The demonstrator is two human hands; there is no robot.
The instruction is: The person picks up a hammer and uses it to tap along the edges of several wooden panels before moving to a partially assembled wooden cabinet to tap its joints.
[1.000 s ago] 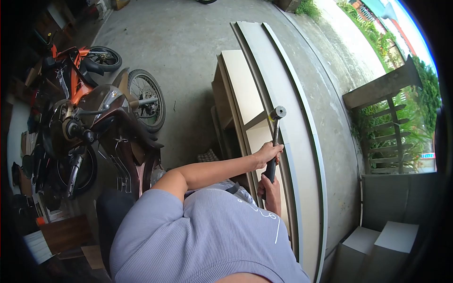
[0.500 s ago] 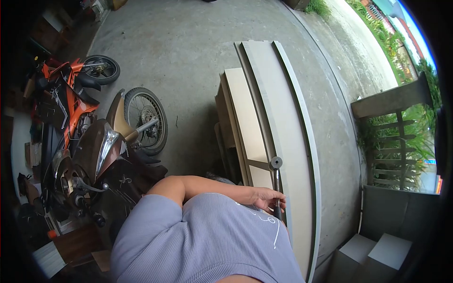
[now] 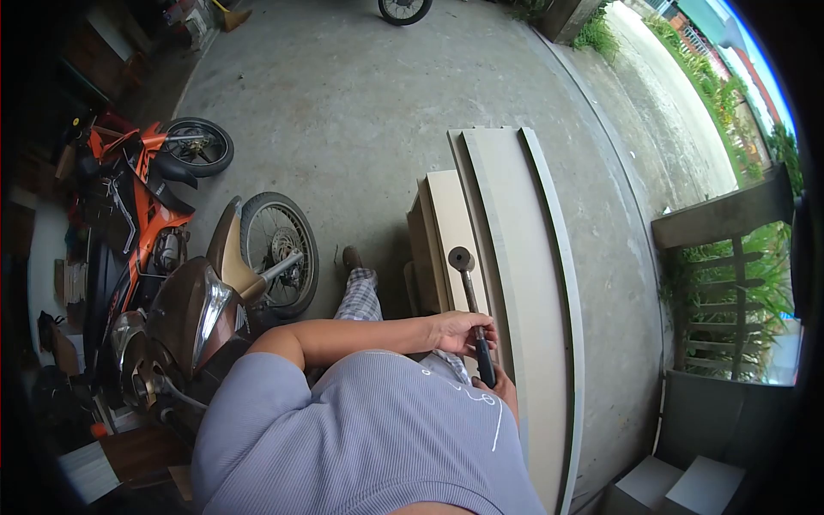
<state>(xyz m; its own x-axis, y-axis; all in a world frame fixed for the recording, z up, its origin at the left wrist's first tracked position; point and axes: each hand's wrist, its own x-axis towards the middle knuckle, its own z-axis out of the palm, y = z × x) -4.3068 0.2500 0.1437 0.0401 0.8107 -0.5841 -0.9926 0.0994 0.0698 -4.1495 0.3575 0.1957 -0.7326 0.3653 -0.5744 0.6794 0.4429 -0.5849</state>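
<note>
A ratchet wrench point(image 3: 470, 292) with a round metal head, a steel shaft and a black handle points away from me, above the edge of the long boards. My left hand point(image 3: 461, 332) reaches across from the left, its fingers closed around the shaft just above the handle. Low on the black handle is my right hand point(image 3: 505, 388), partly hidden by my shirt, with its fingers bent against the grip. Under the wrench lie a cream board point(image 3: 448, 206) and a long grey panel point(image 3: 515, 257) with raised edges.
A brown motorbike point(image 3: 184, 305) and an orange one point(image 3: 142, 223) stand on my left. My leg in checked cloth point(image 3: 360, 296) is beside the boards. Concrete floor point(image 3: 343, 94) stretches ahead. Boxes point(image 3: 704, 489) and a low gate point(image 3: 712, 292) are on the right.
The wrench's head has swung left, from over the grey panel to the cream board. My right hand and leg have come into view. The whole view has tilted up a little.
</note>
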